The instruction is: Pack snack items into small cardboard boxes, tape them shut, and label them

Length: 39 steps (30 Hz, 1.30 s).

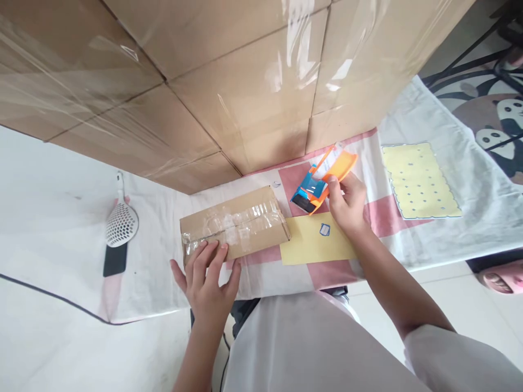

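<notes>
A long brown cardboard box (pixel 253 218) with clear tape along its top lies on the cloth-covered table. My left hand (pixel 210 280) rests on its near left edge with the fingers spread. My right hand (pixel 349 204) grips an orange and blue tape dispenser (pixel 316 185), held tilted just right of the box. Beneath that hand lies a yellow sheet (pixel 302 247) with a small blue-outlined label (pixel 324 229) on it. The sheet's left edge meets the box's right end.
Stacked cardboard boxes (pixel 245 103) wrapped in clear film rise behind the table. A white slotted ladle (pixel 122 223) and a black flat item (pixel 115 260) are at left. A dotted yellow sheet (pixel 423 182) lies right on the tablecloth (pixel 445 239).
</notes>
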Each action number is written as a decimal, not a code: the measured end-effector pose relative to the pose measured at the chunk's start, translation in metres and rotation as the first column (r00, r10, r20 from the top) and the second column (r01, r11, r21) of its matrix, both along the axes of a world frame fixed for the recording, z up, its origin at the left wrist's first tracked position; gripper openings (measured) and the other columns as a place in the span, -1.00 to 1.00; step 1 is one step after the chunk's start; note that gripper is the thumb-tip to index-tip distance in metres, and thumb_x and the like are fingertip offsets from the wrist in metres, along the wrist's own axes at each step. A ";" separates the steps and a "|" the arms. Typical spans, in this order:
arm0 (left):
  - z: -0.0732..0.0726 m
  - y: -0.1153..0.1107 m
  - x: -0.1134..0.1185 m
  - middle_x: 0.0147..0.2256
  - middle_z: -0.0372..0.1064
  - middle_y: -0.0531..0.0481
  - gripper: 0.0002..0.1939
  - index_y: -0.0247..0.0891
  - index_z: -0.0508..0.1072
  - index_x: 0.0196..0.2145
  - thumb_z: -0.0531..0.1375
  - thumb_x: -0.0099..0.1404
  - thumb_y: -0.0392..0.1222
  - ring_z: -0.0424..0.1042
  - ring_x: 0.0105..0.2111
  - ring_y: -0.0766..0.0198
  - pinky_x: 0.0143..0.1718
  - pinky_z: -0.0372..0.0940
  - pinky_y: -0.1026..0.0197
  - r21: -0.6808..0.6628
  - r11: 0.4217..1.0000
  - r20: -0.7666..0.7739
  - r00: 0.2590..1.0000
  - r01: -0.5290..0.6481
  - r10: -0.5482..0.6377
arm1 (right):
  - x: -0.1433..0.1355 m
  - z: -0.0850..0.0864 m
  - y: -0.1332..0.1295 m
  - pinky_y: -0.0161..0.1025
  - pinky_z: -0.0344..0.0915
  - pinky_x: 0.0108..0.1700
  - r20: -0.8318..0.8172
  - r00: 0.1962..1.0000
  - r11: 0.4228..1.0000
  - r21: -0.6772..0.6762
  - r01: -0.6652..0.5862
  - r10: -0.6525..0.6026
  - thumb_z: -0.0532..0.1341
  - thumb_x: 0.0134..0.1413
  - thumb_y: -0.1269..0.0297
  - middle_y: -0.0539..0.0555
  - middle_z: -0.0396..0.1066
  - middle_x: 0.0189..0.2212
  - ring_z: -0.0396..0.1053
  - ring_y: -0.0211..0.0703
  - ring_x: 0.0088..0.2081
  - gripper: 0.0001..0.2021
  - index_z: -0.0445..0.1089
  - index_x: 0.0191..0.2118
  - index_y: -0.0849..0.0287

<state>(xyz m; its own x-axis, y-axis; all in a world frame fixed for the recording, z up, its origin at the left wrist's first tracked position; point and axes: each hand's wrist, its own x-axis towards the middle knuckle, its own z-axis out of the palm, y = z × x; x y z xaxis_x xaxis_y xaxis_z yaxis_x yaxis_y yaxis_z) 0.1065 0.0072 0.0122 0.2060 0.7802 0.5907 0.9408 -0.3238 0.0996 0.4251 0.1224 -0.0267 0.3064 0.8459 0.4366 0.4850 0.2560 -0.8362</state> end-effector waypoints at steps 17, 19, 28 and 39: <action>0.035 0.005 0.141 -0.64 0.06 0.27 -0.67 -0.15 0.47 0.07 0.25 0.41 -0.03 0.11 -0.61 0.42 -0.51 0.11 0.34 -0.631 0.463 0.771 0.569 0.623 0.284 | 0.007 0.035 -0.078 -0.13 0.20 -0.41 0.321 0.933 0.923 0.286 -0.257 0.160 0.25 0.27 0.30 0.01 0.43 -0.51 0.31 -0.14 -0.48 -0.83 0.46 -0.40 0.04; 0.031 0.015 0.146 -0.64 -0.01 0.26 -0.75 -0.19 0.50 -0.14 0.24 0.39 0.03 0.01 -0.62 0.43 -0.52 0.02 0.31 -0.633 0.401 0.772 0.500 0.662 0.392 | 0.009 0.032 -0.078 -0.12 0.22 -0.38 0.361 0.919 0.930 0.255 -0.263 0.161 0.24 0.29 0.29 0.03 0.45 -0.48 0.33 -0.12 -0.44 -0.82 0.47 -0.39 0.05; 0.023 0.019 0.146 -0.21 0.36 -0.01 -0.88 -0.16 0.48 -0.25 0.23 0.38 -0.08 0.37 -0.20 0.26 -0.19 0.28 0.25 -0.540 0.628 0.807 0.557 0.561 0.196 | 0.016 0.024 -0.069 -0.05 0.29 -0.22 0.457 0.889 0.954 0.264 -0.143 0.007 0.23 0.30 0.32 0.09 0.47 -0.39 0.44 0.04 -0.22 -0.87 0.35 -0.32 0.07; 0.018 0.026 0.150 -0.40 0.60 0.01 -0.41 -0.22 0.36 0.03 0.44 0.17 0.06 0.49 -0.53 0.31 -0.42 0.40 0.25 -0.563 0.398 0.774 0.291 0.724 0.563 | 0.020 0.014 -0.064 -0.04 0.30 -0.18 0.400 0.916 0.964 0.241 -0.110 0.005 0.22 0.30 0.35 0.07 0.41 -0.41 0.37 -0.02 -0.31 -0.85 0.28 -0.33 0.09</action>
<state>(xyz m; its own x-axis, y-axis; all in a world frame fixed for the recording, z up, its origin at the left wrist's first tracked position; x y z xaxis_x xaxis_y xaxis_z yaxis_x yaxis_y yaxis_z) 0.2566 0.0330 0.0303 0.2560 0.8546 -0.4519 -0.0226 0.4726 0.8810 0.4451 0.0584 -0.0125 0.0193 0.7012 0.7127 0.7379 0.4710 -0.4833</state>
